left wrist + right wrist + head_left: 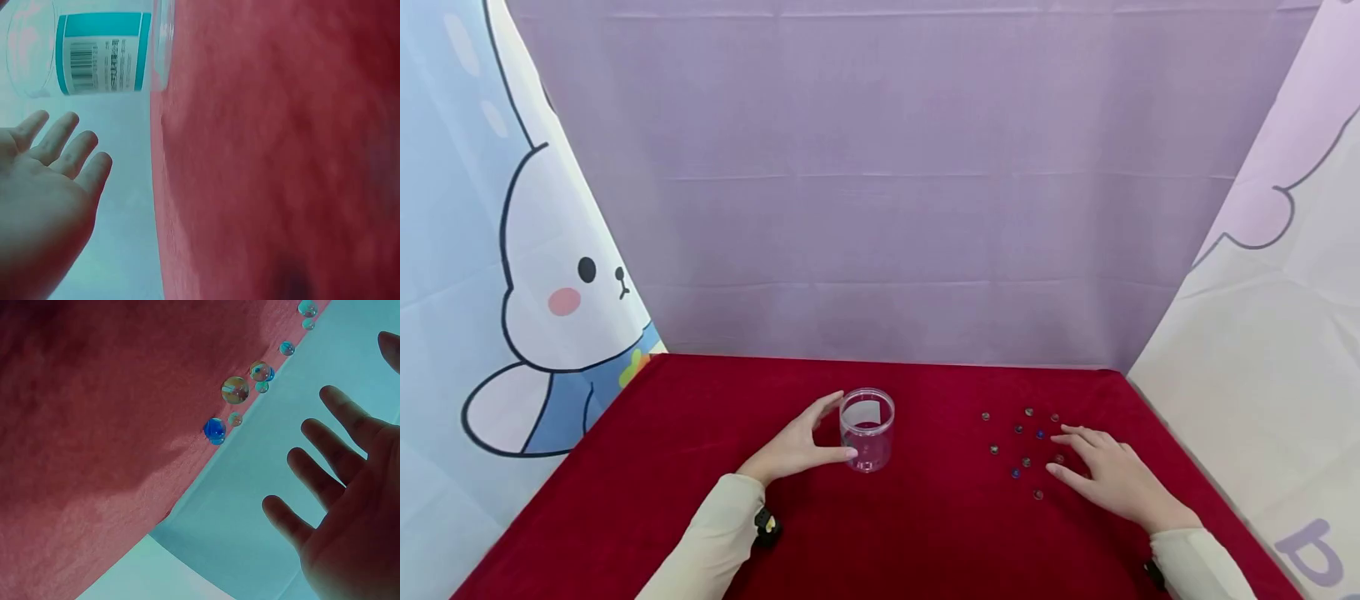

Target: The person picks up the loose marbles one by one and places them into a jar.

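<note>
A clear plastic jar [871, 450] stands upright and uncapped on the red cloth, left of several small glass marbles [1026, 462]. My left hand [793, 450] reaches around the jar's left side, thumb at its front and fingers spread behind. In the left wrist view, the jar's barcode label [103, 53] shows and the straight fingers stand apart from it. My right hand [1108, 475] hovers at the right side of the marbles, fingers extended, holding nothing. Two blue marbles [1015, 472] are among them; the right wrist view shows a larger blue marble [214, 429] and swirled ones.
The red cloth [760, 400] covers the whole table. Behind it hangs a purple curtain [887, 208]. A cartoon-print sheet [542, 292] borders the left side and a pale printed sheet [1262, 350] the right.
</note>
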The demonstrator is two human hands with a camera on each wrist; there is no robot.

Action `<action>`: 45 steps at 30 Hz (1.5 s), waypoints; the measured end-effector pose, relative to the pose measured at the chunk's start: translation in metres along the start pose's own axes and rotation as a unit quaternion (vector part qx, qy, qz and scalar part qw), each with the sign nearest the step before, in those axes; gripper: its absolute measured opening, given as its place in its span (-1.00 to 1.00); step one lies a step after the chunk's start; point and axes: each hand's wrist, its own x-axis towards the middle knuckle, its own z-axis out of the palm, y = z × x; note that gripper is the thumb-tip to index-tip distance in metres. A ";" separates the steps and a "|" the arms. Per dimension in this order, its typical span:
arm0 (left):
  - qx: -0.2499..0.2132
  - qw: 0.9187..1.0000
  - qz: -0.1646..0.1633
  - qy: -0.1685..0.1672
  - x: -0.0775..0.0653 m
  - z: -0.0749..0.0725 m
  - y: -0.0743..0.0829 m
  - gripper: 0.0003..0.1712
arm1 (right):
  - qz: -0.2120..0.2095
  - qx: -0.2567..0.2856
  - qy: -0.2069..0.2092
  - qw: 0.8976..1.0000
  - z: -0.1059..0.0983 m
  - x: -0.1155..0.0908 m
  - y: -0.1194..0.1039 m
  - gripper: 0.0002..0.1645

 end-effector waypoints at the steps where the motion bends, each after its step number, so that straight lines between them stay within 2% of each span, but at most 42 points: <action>1: -0.001 1.000 0.001 0.001 0.001 0.001 0.000 0.16 | -0.002 0.001 0.001 1.000 0.000 0.000 -0.001 -0.36; 17: -0.033 0.999 -0.007 0.002 0.013 0.017 0.002 0.25 | -0.022 0.009 0.007 1.000 0.001 -0.001 -0.011 -0.40; 21: -0.039 0.999 -0.016 0.004 0.015 0.020 0.003 0.22 | -0.025 0.012 0.006 1.000 0.001 -0.001 -0.013 -0.42; 27: -0.072 0.997 -0.002 -0.004 0.020 0.024 0.005 0.17 | -0.025 0.008 0.003 1.000 0.002 -0.002 -0.016 -0.45; 32: -0.090 0.996 0.006 -0.001 0.024 0.028 0.002 0.12 | -0.042 0.010 0.009 0.999 0.002 -0.003 -0.019 -0.51; 37: -0.092 0.996 -0.009 0.011 0.025 0.031 0.001 0.13 | -0.065 0.006 0.017 0.998 0.003 -0.003 -0.021 -0.56; 45: -0.094 0.995 -0.022 0.018 0.028 0.035 0.002 0.16 | -0.060 0.026 -0.029 0.997 0.001 -0.003 -0.024 -0.60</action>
